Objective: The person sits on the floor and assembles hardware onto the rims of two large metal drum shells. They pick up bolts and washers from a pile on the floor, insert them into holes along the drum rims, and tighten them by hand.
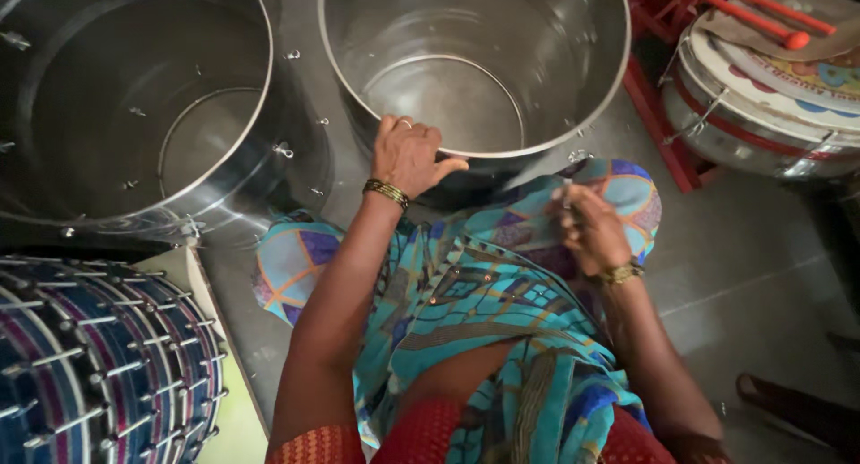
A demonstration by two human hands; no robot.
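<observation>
The left hand [408, 155] is laid over the near rim of a large open steel drum shell [475, 65], with the fingers curled onto the rim and the thumb stretched out to the side, so the rim is gripped. This shell stands on the grey floor [752, 258] straight ahead of the person's knees, which are covered by a patterned blue cloth [466, 294]. The right hand [591, 231] is held above the right knee, just beside the shell's near wall, with its fingers pinched together on a small thin metal piece [567, 195]; what the piece is cannot be told. A gold bangle is worn on each wrist. A second steel shell [134, 106] is set to the left, close to the first. A stack of blue striped drums [98, 365] is seen at the near left, and a finished drum [761, 97] with orange sticks [761, 21] on it lies at the far right.
</observation>
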